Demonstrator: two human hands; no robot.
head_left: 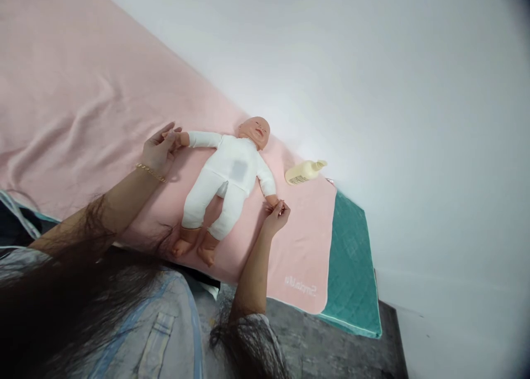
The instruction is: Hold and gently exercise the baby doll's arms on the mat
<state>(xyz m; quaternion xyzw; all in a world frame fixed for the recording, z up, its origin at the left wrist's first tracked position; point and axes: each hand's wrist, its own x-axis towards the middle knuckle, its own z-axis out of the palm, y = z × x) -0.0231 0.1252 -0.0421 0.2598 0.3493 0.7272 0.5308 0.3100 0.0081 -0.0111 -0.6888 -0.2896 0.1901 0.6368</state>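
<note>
— What is being done here?

— A baby doll (230, 174) in white clothes is laid on its back on a pink towel (83, 103). Its two arms are being held out to the sides. The doll's one hand is held by the left hand (159, 149), with the fingers curled loosely round it. The doll's other hand is pinched by the right hand (276, 213), between thumb and fingertips.

— Where is the doll?

— It is in the middle of the towel, close to the white wall (372, 91). A cream bottle (304, 172) is laid on its side near the doll's head, apart from both hands. A green mat (351, 257) is seen under the towel's end.

— Which step is it, then?

— It looks like the arms are being stretched out. For the next move, a soft grip would be needed, so the little arms are not pulled hard.
</note>
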